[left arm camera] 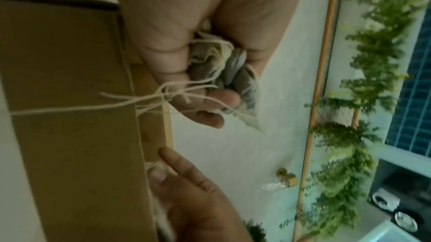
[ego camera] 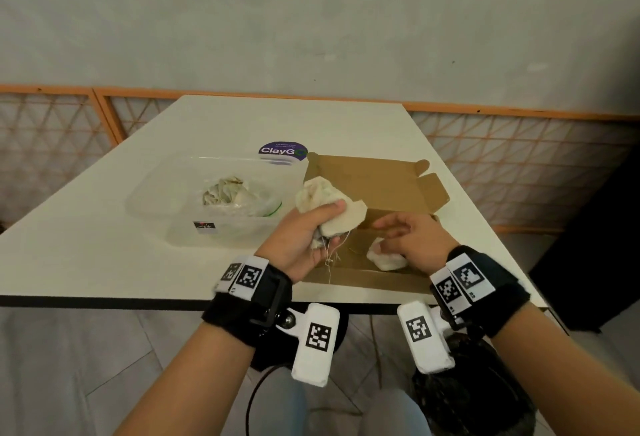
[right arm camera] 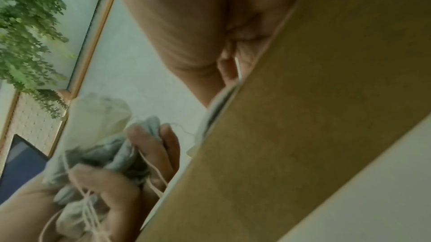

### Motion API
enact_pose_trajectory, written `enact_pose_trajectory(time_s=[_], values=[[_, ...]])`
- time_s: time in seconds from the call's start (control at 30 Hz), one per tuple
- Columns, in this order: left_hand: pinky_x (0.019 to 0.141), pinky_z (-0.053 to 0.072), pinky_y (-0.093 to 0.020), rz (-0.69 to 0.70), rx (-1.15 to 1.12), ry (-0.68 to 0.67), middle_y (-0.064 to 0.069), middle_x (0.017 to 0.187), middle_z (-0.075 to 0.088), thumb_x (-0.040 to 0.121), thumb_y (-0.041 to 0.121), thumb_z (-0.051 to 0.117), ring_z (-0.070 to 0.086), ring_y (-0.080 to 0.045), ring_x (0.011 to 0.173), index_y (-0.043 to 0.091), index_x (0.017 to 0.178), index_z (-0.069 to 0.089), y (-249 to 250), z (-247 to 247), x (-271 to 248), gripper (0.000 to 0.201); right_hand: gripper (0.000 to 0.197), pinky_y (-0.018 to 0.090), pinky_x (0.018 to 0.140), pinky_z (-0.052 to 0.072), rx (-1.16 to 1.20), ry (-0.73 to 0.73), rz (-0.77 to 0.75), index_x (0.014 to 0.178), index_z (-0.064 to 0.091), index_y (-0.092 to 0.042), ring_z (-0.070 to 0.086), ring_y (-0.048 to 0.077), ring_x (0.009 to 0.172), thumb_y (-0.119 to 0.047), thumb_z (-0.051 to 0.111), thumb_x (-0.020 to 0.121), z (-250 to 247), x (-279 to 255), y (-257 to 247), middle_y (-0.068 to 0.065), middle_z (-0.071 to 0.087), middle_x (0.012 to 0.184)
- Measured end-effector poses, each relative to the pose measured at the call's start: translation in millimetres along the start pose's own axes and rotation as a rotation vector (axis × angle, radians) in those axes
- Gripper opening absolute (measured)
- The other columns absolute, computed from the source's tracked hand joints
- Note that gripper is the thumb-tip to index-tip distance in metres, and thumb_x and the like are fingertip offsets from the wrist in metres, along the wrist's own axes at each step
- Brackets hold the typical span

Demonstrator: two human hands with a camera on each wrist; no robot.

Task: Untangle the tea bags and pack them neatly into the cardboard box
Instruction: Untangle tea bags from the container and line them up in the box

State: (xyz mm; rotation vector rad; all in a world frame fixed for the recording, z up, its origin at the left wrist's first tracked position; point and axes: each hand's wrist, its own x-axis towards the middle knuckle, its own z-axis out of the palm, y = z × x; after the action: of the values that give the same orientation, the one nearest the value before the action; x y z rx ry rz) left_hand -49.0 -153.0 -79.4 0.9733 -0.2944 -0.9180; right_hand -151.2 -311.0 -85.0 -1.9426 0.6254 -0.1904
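Note:
My left hand [ego camera: 320, 224] grips a crumpled clump of white tea bags [ego camera: 329, 201] above the left edge of the open brown cardboard box [ego camera: 363, 280]. Tangled strings [ego camera: 329, 260] dangle from the clump toward the box floor. The left wrist view shows that hand [left arm camera: 210, 89] curled round the clump [left arm camera: 224, 69], strings [left arm camera: 130, 100] trailing across the box wall [left arm camera: 70, 126]. My right hand [ego camera: 393, 238] is down inside the box, thumb and fingers pinching a single white tea bag [ego camera: 388, 259] near the front wall. In the right wrist view the box wall [right arm camera: 303, 117] hides most of that bag.
A clear plastic container [ego camera: 156, 200] left of the box holds a plastic bag with more tea bags [ego camera: 235, 193]. A purple ClayGo sticker [ego camera: 282, 151] lies behind it. The white table [ego camera: 86, 245] ends just under my wrists. The box lid [ego camera: 374, 179] stands open at the back.

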Motion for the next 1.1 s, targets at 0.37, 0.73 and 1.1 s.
enact_pose_trajectory(time_s=[0.37,0.73,1.1], values=[[0.051,0.052,-0.024,0.216,0.2,0.115,-0.011,0.091,0.068,0.083,0.007,0.069,0.068,-0.018,0.075,0.002,0.109,0.058,-15.9,10.5,28.4,0.028,0.021,0.012,0.056,0.045,0.36,0.226,-0.184,0.076,0.063,-0.016,0.06,0.006,0.066,0.002,0.057,0.086,8.1,7.8,12.9,-0.006,0.067,0.071],[0.075,0.055,-0.037,0.353,0.292,0.183,-0.018,0.098,0.068,0.085,0.015,0.07,0.066,-0.028,0.087,0.001,0.109,0.058,-23.8,13.5,40.9,0.031,0.009,0.036,0.084,0.052,0.357,0.152,-0.208,0.074,0.072,-0.019,0.065,0.017,0.079,-0.025,0.069,0.081,10.5,3.7,9.0,0.001,0.072,0.079],[0.051,0.049,-0.021,0.258,0.215,0.194,-0.002,0.081,0.066,0.084,0.012,0.07,0.063,-0.01,0.064,0.014,0.094,0.059,-20.6,11.6,36.6,0.014,0.008,0.039,0.088,0.051,0.394,0.262,-0.139,0.072,0.071,-0.02,0.064,0.017,0.086,-0.017,0.07,0.08,7.1,12.2,19.5,-0.001,0.07,0.083]])
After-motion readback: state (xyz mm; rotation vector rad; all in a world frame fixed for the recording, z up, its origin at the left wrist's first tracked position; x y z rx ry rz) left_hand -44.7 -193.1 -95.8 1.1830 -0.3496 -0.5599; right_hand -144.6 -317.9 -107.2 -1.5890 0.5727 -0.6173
